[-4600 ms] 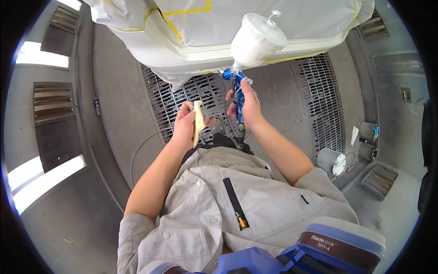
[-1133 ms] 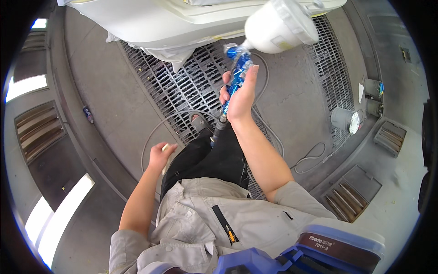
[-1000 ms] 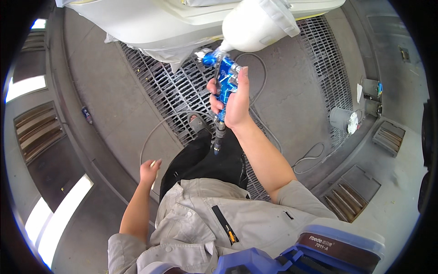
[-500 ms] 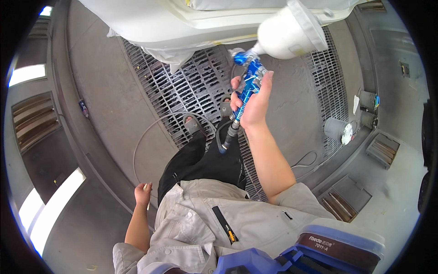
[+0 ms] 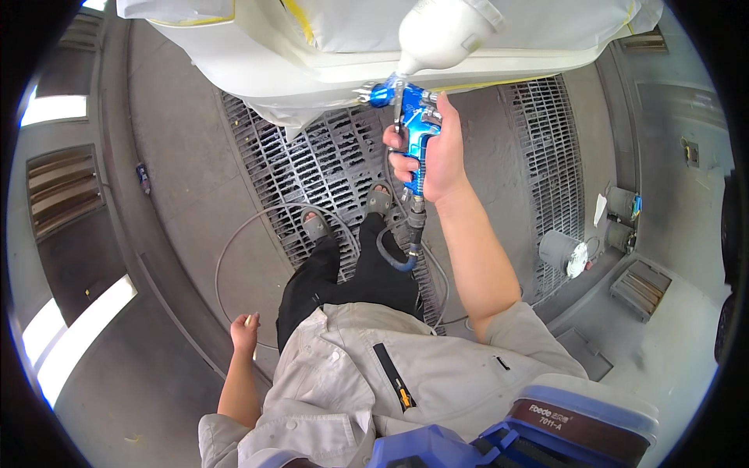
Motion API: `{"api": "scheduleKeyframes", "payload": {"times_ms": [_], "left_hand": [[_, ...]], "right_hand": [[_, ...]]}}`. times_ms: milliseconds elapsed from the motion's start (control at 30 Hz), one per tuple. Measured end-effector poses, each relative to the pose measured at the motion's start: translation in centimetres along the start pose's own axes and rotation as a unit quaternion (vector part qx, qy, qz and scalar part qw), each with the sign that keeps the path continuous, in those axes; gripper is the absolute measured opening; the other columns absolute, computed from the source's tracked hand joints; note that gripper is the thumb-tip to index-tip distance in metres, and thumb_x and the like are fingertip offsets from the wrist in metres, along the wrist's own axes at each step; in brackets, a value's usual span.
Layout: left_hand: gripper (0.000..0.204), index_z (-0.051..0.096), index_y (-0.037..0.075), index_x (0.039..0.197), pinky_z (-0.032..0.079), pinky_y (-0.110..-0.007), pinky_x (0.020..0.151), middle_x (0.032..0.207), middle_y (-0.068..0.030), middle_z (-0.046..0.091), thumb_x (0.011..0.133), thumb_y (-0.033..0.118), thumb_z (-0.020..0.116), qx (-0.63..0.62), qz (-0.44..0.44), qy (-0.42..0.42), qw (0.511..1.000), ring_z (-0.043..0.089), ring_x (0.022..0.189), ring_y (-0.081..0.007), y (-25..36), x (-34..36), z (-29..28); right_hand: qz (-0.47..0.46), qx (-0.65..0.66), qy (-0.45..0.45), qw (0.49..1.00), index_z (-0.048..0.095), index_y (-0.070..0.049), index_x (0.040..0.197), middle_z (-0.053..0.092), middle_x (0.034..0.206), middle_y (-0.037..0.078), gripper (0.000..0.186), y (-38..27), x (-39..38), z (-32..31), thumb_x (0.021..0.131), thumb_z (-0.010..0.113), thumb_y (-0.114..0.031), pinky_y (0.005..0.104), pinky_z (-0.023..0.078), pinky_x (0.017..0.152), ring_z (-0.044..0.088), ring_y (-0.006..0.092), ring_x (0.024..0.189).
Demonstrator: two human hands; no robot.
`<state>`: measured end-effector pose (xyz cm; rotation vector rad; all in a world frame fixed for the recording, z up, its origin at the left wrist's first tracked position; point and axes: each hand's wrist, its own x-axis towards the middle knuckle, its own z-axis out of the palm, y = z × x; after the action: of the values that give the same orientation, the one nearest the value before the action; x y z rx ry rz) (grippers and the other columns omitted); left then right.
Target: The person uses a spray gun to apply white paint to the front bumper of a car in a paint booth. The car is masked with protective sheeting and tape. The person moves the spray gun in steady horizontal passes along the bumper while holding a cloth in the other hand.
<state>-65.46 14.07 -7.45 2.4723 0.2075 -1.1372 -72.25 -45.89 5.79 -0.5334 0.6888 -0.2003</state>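
My right hand (image 5: 435,160) grips a blue spray gun (image 5: 417,125) with a white cup (image 5: 445,31) on top. Its nozzle points left, just under the edge of a white car panel (image 5: 312,70) masked with paper and yellow tape. An air hose (image 5: 234,242) runs from the gun's base down past my legs and loops over the floor. My left hand (image 5: 244,333) hangs low at my side, far from the gun, with its fingers curled around a small pale strip (image 5: 250,319).
I stand with both feet (image 5: 316,226) on a metal floor grate (image 5: 328,171). A second grate strip (image 5: 546,156) lies to the right. A round grey can (image 5: 563,253) and small fittings sit by the right wall. Light panels (image 5: 78,335) line the left wall.
My left hand has dropped from beside the gun to my side. My right hand has kept the gun along the panel's lower edge, and the cup now sits more upright.
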Motion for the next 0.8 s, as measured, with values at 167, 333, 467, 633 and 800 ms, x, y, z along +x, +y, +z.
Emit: {"api": "scheduleKeyframes", "payload": {"times_ms": [167,333,467,633,800], "left_hand": [[0.027,0.069,0.004,0.082,0.047,-0.029,0.058,0.070,-0.0021,0.069,0.088,0.029,0.076,-0.007,-0.007,0.011,1.000,0.058,0.061,-0.0103,1.9,-3.5,3.7],[0.028,0.069,0.003,0.081,0.048,-0.029,0.061,0.070,-0.0030,0.069,0.088,0.029,0.076,-0.026,-0.018,0.010,0.999,0.059,0.062,-0.0102,3.3,-5.8,6.9],[0.030,0.068,0.003,0.078,0.046,-0.028,0.060,0.069,-0.0017,0.066,0.089,0.030,0.075,-0.034,-0.002,0.004,0.999,0.057,0.062,-0.0100,6.4,-6.8,8.7],[0.029,0.070,0.003,0.080,0.047,-0.028,0.061,0.068,-0.0007,0.065,0.089,0.029,0.076,-0.066,0.065,-0.045,0.995,0.058,0.065,-0.0095,15.6,-6.2,10.8],[0.026,0.071,0.002,0.085,0.047,-0.026,0.062,0.072,-0.0006,0.066,0.093,0.027,0.073,-0.147,0.195,-0.193,0.950,0.059,0.067,-0.0081,27.3,-6.2,13.9]], "right_hand": [[0.023,-0.044,0.024,0.998,0.054,-0.018,0.099,0.052,0.074,0.004,0.060,-3.5,1.9,-0.5,0.094,0.033,-0.075,0.0262,0.030,0.041,0.035,0.0094,0.044],[-0.043,-0.147,0.162,0.975,0.055,-0.014,0.099,0.052,0.070,0.001,0.062,-3.7,1.7,-1.2,0.096,0.037,-0.073,0.0259,0.030,0.039,0.037,0.0075,0.043],[0.037,-0.111,0.056,0.992,0.056,-0.011,0.099,0.055,0.074,0.002,0.065,-4.2,0.0,-2.3,0.096,0.037,-0.073,0.0248,0.032,0.038,0.038,0.0074,0.043],[0.032,-0.103,0.014,0.994,0.056,-0.007,0.092,0.055,0.075,0.001,0.068,-3.7,-1.1,-2.6,0.095,0.039,-0.073,0.0239,0.031,0.038,0.038,0.0070,0.043],[-0.027,-0.198,0.065,0.978,0.056,-0.006,0.089,0.057,0.081,0.002,0.071,-2.7,-0.9,-2.5,0.095,0.035,-0.074,0.0246,0.033,0.039,0.039,0.0079,0.044]]}}
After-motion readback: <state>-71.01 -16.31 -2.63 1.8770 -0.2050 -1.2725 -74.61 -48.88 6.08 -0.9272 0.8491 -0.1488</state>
